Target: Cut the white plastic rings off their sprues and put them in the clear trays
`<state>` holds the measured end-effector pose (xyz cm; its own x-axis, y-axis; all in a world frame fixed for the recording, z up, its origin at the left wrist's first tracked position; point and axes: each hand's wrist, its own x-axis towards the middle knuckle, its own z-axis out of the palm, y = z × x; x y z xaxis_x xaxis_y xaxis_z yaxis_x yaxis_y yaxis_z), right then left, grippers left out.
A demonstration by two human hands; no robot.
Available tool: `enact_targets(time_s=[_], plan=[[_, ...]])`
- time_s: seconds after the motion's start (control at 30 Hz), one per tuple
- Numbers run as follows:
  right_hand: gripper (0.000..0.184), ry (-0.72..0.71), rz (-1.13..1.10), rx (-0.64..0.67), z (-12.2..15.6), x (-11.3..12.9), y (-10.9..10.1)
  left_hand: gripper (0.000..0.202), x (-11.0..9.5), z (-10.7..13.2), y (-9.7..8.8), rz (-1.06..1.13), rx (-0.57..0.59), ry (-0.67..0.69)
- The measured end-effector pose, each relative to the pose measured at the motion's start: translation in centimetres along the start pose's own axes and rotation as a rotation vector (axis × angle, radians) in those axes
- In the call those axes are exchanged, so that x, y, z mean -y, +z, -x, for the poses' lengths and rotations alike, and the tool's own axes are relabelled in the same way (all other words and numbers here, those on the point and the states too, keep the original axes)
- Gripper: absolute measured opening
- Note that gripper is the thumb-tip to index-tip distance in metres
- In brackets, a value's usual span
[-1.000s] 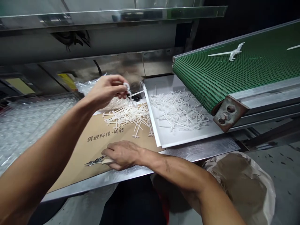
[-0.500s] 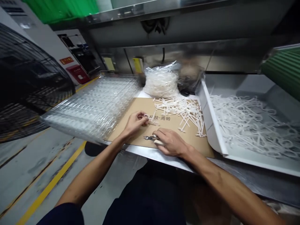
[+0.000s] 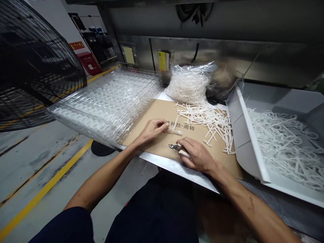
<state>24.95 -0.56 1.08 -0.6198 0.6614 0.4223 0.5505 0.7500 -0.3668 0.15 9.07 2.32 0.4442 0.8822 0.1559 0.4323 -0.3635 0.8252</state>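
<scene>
My left hand (image 3: 154, 131) is closed in a pinch over the cardboard. At its fingertips is a small white plastic piece (image 3: 176, 131) with a thin stem standing up; part of it is hidden by the fingers. My right hand (image 3: 197, 153) is wrapped around a pair of side cutters (image 3: 174, 147) with pale handles, their dark jaws pointing left, just below the piece and apart from it. Beyond both hands, a loose heap of white plastic sprues (image 3: 210, 118) lies on the cardboard sheet (image 3: 157, 148).
On the left sits a clear-wrapped tray (image 3: 101, 104) with rows of white parts. Behind the heap stands a clear bag (image 3: 189, 84) of white pieces. A white bin (image 3: 253, 148) at the right holds many looped parts. A large black fan (image 3: 32, 67) is at far left.
My view has turned, so the bench sits further right in the picture. My left fingers have closed more tightly at the white piece. My right hand keeps hold of the side cutters.
</scene>
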Motion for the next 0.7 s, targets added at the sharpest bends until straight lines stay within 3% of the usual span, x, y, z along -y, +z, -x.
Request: enact_targets(time_s=[0.1, 0.3, 0.43, 0.53, 0.7], plan=[[0.035, 0.006, 0.010, 0.001, 0.0, 0.0, -0.2, 0.027, 0.2, 0.9, 0.3, -0.093, -0.024, 0.074], [0.036, 0.054, 0.042, 0.029, -0.1, 0.3, -0.6, 0.026, 0.7, 2.3, 1.1, -0.277, 0.014, 0.183], [0.039, 0.138, 0.056, 0.020, 0.0, 0.5, -0.8, 0.032, 0.8, 2.6, 1.3, -0.367, -0.014, 0.155], [0.043, 0.192, 0.021, 0.003, 0.0, 1.0, -1.0, 0.023, 0.8, 2.9, 1.4, -0.440, -0.076, 0.115], [0.030, 0.300, -0.127, -0.024, -0.3, 2.6, -2.1, 0.018, -0.1, 3.8, 1.7, -0.226, -0.212, 0.115]])
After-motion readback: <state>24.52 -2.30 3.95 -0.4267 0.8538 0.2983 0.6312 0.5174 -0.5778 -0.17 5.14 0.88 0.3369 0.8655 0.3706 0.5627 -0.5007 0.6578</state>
